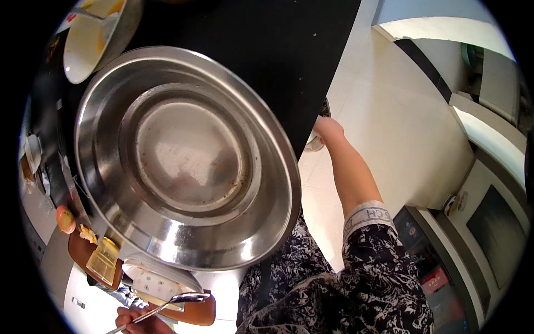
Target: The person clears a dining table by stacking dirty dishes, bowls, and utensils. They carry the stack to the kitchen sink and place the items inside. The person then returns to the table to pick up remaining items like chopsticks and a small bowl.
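A large stainless steel basin [187, 146] fills the middle of the view, with brown specks on its inner bottom. At the lower left, my left hand [144, 321] holds a metal spoon [187, 297] by its thin handle. Below the basin's rim, near the spoon, is a white patterned bowl [154, 284], partly hidden. My right arm reaches past the edge of a black table [258, 46]. My right hand [329, 128] is at a round container [316, 145], mostly hidden behind the table edge. Its fingers are hidden, so its grip is unclear.
A white dish [83, 54] with yellow residue and a utensil stands at the upper left. A red-yellow round object [66, 219], crumpled scraps [87, 234] and a yellow translucent container [103, 261] lie at left. Brown chairs [200, 311] stand beyond; tiled floor [375, 125] lies right.
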`<move>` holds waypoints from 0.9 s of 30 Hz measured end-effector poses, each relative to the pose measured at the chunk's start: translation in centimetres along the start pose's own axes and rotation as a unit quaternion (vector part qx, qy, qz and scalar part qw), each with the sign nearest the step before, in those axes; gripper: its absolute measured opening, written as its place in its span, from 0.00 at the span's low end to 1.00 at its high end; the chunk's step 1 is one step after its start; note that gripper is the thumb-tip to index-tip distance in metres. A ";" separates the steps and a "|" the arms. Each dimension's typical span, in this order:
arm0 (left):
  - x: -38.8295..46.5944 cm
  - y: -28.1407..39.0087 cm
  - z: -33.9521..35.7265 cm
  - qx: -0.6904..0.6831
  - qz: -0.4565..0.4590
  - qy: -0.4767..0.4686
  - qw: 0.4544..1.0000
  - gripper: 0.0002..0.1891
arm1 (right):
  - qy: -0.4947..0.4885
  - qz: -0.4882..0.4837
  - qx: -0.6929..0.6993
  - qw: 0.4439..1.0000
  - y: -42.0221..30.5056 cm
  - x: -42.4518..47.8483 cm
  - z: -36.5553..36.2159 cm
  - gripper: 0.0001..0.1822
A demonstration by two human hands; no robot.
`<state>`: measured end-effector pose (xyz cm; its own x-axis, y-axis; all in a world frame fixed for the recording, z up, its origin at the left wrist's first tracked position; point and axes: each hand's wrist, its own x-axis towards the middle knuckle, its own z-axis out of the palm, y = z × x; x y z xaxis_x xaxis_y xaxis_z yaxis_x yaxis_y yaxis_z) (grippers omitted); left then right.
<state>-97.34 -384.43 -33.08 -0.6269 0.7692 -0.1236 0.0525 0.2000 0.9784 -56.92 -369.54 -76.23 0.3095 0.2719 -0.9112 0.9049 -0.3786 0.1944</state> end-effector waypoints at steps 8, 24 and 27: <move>0.5 -0.4 -0.6 0.010 -0.002 0.012 1.000 0.13 | 0.033 0.016 0.028 0.999 2.7 2.5 4.8 0.17; -5.1 4.4 -9.7 0.012 -0.065 0.137 0.988 0.04 | 0.047 -0.183 0.260 0.947 11.8 -26.5 0.1 0.23; -6.4 4.6 -13.0 0.001 -0.051 0.231 0.972 0.06 | 0.044 -0.203 0.210 0.955 10.5 -36.4 -2.7 0.24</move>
<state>-103.19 -396.33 -25.66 -0.9108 0.3913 -0.1318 -0.0266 0.2630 0.9644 -57.87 -381.02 -40.04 -0.0014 0.5381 -0.8429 0.7638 -0.5435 -0.3482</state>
